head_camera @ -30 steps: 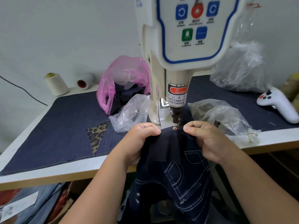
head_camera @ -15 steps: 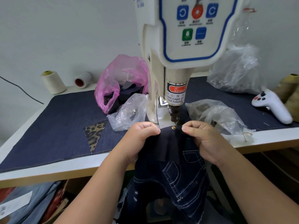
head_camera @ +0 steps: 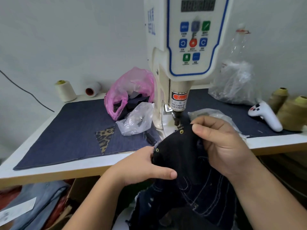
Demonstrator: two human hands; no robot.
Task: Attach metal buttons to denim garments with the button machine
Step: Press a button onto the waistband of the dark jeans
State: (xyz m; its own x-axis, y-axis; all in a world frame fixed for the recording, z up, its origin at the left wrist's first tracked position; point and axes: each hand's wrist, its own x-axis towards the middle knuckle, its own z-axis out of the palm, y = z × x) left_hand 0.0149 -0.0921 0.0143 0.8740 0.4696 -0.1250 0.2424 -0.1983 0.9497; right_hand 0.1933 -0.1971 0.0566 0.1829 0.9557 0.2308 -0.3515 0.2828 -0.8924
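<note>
The cream button machine (head_camera: 187, 52) stands at the table's middle, its punch head (head_camera: 177, 120) just above the dark denim garment (head_camera: 179, 156). Two brass buttons sit along the garment's top edge: one (head_camera: 181, 132) below the punch, one (head_camera: 157, 150) lower left. My right hand (head_camera: 221, 145) grips the garment's right edge with curled fingers, close to the punch. My left hand (head_camera: 146, 166) holds the left edge, thumb lying across the dark cloth beside the lower button. The rest of the garment hangs below the table edge.
A denim mat (head_camera: 66, 130) covers the table. A pink bag (head_camera: 131, 92) and clear bags (head_camera: 136, 120) (head_camera: 235, 82) lie around the machine. Thread cones (head_camera: 65, 90) (head_camera: 294, 112) stand at both back corners. A white controller (head_camera: 265, 115) lies at the right. Fabric piles (head_camera: 33, 205) sit under the table.
The garment has been drawn back and rotated, so a second button shows at the lower left. My left hand has dropped toward me; the camera has tilted upward.
</note>
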